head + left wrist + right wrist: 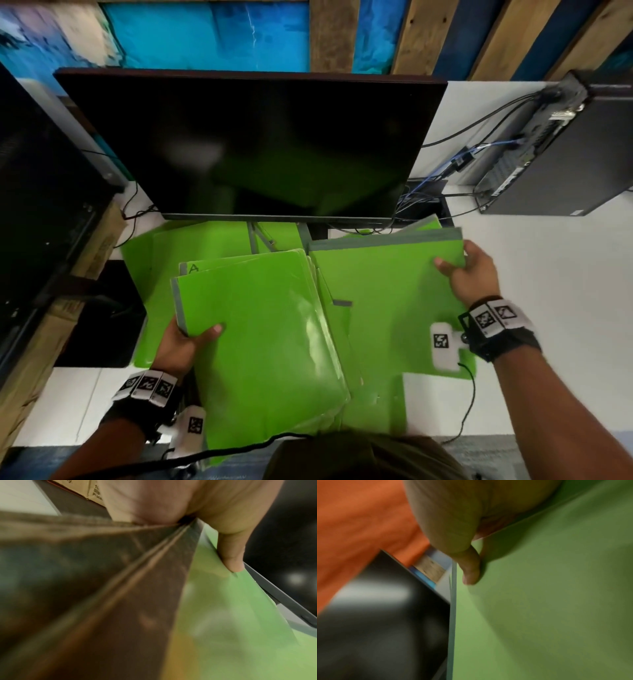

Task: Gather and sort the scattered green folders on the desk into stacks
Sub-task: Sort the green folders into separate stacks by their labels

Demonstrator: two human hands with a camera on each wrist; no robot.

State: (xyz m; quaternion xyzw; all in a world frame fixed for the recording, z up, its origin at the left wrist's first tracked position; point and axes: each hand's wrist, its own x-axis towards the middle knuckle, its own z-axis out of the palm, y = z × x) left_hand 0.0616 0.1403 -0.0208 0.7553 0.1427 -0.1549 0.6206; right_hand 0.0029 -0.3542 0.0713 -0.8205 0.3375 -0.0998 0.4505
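My left hand (191,337) grips a bundle of green folders (260,342) by its grey spine edge, thumb on top; the same bundle (223,608) fills the left wrist view, the thumb (231,555) pressed on the cover. My right hand (462,270) pinches the far right corner of another green folder (387,294), thumb on top and fingers underneath. In the right wrist view that folder (539,601) shows under the thumb (471,569). More green folders (191,240) lie scattered on the white desk (548,291) below the monitor.
A dark monitor (253,144) stands just behind the folders, its stand among them. A black computer tower (568,154) with cables sits at the back right. A second dark screen (37,192) and cardboard boxes (99,246) border the left.
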